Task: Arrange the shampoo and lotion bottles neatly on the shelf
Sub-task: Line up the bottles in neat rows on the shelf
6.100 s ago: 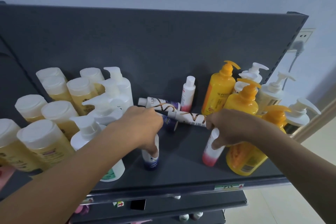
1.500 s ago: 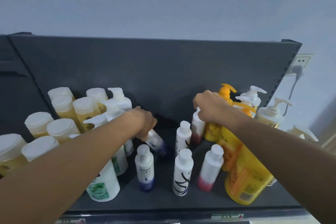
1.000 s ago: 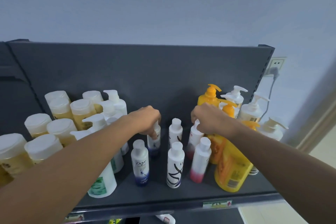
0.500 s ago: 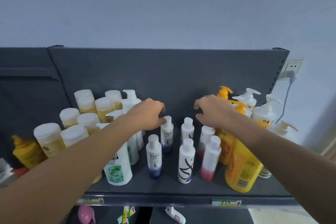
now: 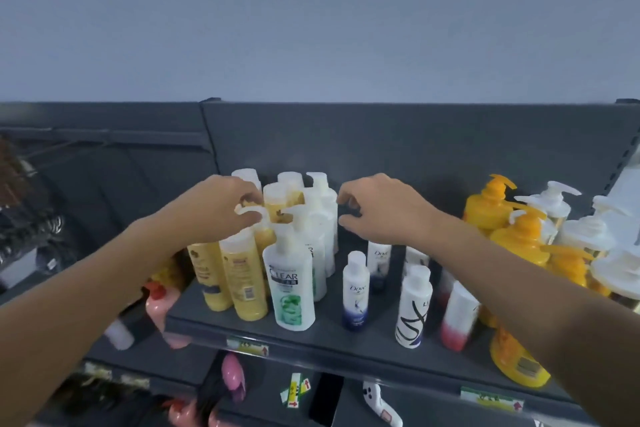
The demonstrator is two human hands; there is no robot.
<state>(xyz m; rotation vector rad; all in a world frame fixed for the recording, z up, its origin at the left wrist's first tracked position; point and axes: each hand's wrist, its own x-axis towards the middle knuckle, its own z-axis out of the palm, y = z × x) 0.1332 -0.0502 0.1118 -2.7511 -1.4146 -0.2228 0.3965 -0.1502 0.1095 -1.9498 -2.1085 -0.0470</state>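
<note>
Head view: left hand (image 5: 214,211) curls over a white cap (image 5: 244,210), grip unclear; right hand (image 5: 384,211) hangs loosely curled, empty. Below the left hand stands a CLEAR bottle (image 5: 291,288); below the right, a Dove bottle (image 5: 355,291).

wall (image 5: 311,28) pale blue-grey | shelf (image 5: 346,347) dark grey | capped bottles (image 5: 247,288) yellow, white lids | CLEAR bottle (image 5: 291,291) white, green label | Dove bottle (image 5: 355,295) white fading to navy | swirl bottle (image 5: 412,312) white, black strokes | end bottle (image 5: 457,319) white fading to pink-red | pump bottles (image 5: 519,239) orange-yellow

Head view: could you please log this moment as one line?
left hand: over yellow bottles, grip unclear | right hand: loosely curled, empty | Dove bottles: upright on shelf
</note>
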